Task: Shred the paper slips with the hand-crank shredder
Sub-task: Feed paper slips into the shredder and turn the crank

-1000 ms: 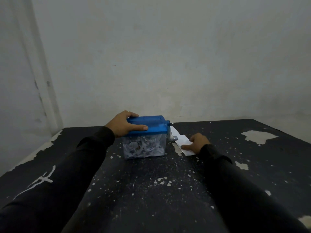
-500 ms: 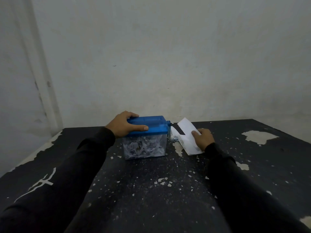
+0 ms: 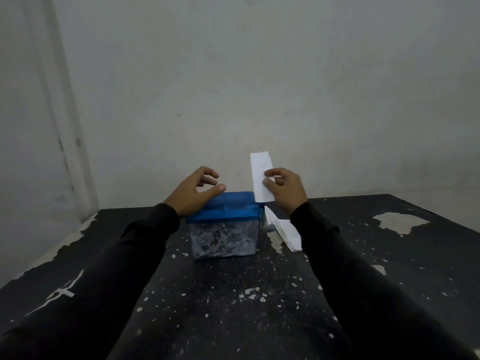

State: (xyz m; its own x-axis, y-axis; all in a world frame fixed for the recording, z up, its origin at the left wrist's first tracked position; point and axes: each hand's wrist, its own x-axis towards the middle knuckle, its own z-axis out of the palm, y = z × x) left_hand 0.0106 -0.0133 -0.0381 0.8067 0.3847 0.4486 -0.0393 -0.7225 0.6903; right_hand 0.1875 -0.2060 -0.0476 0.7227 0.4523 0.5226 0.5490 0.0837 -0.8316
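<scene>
I see the shredder (image 3: 224, 224) standing near the far edge of the worktop (image 3: 233, 307), roughly midway along it. Its blue lid sits on a clear bin packed with white paper shreds (image 3: 220, 240).

My left hand (image 3: 193, 193) hovers over the lid's left rear corner. Its fingers are loosely curled and the thumb points right, just above the blue top; it grips nothing, and I cannot tell whether the heel of the hand touches the lid.

My right hand (image 3: 284, 189) is raised above the worktop, just right of the shredder. It pinches one white paper slip (image 3: 261, 175) between thumb and fingers. The slip stands nearly upright, its top end against the pale wall (image 3: 259, 74), its bottom end just above the lid's right rear corner.

More slips lie in a small stack (image 3: 285, 231) flat on the worktop, right beside the shredder's right side and partly under my right forearm. The crank is hidden; I cannot make it out.

The worktop is dark with pale chipped patches, the largest toward the far right corner, and small white flecks scattered across it. Both sleeves are black.
</scene>
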